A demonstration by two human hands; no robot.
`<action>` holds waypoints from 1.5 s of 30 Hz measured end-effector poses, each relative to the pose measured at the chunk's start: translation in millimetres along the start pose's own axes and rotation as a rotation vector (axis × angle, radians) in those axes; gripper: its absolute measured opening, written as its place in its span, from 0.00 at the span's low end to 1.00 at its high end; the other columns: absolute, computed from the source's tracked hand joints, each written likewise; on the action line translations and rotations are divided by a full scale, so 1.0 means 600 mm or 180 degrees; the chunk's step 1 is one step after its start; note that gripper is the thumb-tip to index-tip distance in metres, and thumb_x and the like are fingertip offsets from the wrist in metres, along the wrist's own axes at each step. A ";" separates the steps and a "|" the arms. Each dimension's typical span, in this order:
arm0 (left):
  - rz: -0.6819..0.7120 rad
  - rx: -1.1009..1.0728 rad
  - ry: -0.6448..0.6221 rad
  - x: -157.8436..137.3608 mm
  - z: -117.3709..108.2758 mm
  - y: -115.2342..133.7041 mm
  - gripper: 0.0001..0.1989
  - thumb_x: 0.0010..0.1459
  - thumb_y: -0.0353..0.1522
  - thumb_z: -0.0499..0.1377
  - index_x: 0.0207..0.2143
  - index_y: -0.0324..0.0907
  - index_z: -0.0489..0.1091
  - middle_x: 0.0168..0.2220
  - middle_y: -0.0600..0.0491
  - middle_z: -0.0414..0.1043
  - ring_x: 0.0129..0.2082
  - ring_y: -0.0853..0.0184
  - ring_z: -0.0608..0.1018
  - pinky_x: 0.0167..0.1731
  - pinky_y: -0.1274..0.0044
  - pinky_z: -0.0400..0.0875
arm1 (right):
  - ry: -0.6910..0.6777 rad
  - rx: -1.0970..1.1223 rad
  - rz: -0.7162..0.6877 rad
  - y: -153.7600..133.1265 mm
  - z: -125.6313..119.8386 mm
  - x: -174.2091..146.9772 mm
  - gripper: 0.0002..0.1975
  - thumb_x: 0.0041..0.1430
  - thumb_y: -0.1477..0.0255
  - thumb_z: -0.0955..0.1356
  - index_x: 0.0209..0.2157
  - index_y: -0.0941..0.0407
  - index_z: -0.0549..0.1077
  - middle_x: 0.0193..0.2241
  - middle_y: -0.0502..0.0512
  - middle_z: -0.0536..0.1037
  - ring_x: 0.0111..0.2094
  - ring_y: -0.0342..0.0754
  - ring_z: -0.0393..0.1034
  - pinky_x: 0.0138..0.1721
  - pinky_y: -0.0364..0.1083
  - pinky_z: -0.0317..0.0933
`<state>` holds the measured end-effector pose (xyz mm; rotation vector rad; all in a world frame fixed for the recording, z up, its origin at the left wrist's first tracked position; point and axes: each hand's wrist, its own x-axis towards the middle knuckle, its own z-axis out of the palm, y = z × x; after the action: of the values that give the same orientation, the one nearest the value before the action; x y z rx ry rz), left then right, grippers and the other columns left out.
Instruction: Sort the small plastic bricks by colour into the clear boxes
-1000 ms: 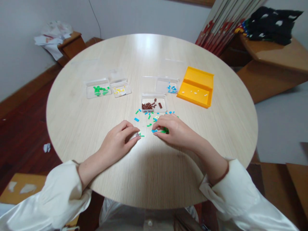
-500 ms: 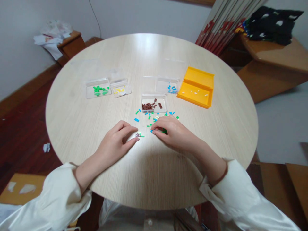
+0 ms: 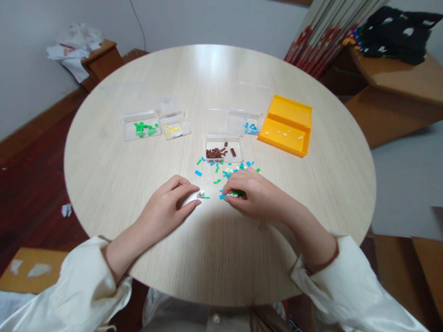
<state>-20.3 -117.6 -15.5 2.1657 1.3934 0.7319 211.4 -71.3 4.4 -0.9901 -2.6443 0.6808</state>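
Observation:
My left hand rests on the table with thumb and forefinger apart. Just beyond their tips lies a small flat assembly of brown, white and green toy bricks. To its right, my right hand is closed in a pinch, with a small blue brick at the thumb and fingertip. Another bit of blue shows right behind that brick. Green pieces lie partly hidden under the right palm. Loose blue, green and pale bricks are scattered beyond this hand, among them a flat blue brick.
A clear box of brown bricks stands beyond the scattered pieces. Clear boxes hold green bricks, yellow bricks and blue bricks. An open yellow case with a few white pieces stands at the right on the round table.
My right hand has shifted slightly right and toward me, with the blue brick at its fingertips. The left hand stays by the small assembly. The whole view has moved a little.

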 end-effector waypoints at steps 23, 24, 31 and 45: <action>0.0061 -0.0035 0.0039 0.002 -0.001 0.003 0.09 0.58 0.35 0.57 0.39 0.41 0.73 0.35 0.51 0.70 0.33 0.68 0.73 0.33 0.76 0.70 | 0.0399 -0.0003 0.0086 -0.005 0.033 0.013 0.09 0.60 0.74 0.64 0.31 0.57 0.76 0.28 0.54 0.78 0.34 0.46 0.68 0.38 0.46 0.53; 0.0054 -0.0039 0.0027 0.002 -0.001 0.003 0.09 0.58 0.35 0.57 0.39 0.41 0.73 0.35 0.51 0.70 0.33 0.69 0.73 0.33 0.76 0.70 | 0.0407 0.0000 0.0087 -0.007 0.033 0.013 0.09 0.60 0.74 0.64 0.31 0.57 0.76 0.28 0.54 0.77 0.34 0.46 0.68 0.38 0.46 0.53; 0.0106 -0.0031 0.0036 0.002 0.000 0.001 0.09 0.58 0.34 0.57 0.39 0.40 0.73 0.35 0.51 0.70 0.33 0.69 0.73 0.33 0.76 0.70 | 0.0368 -0.0012 0.0082 -0.012 0.037 0.017 0.09 0.61 0.75 0.63 0.32 0.58 0.75 0.30 0.55 0.77 0.35 0.47 0.68 0.38 0.46 0.51; 0.0115 0.0006 0.0022 0.002 0.000 0.001 0.08 0.59 0.33 0.57 0.40 0.40 0.72 0.35 0.51 0.70 0.34 0.69 0.73 0.33 0.77 0.70 | 0.0352 -0.0016 0.0076 -0.015 0.039 0.017 0.10 0.61 0.75 0.62 0.32 0.58 0.75 0.30 0.56 0.77 0.35 0.47 0.67 0.38 0.46 0.51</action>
<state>-19.7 -116.9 -14.8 2.1972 1.3623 0.7523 190.5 -78.5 -10.6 -1.0314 -2.5439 0.6064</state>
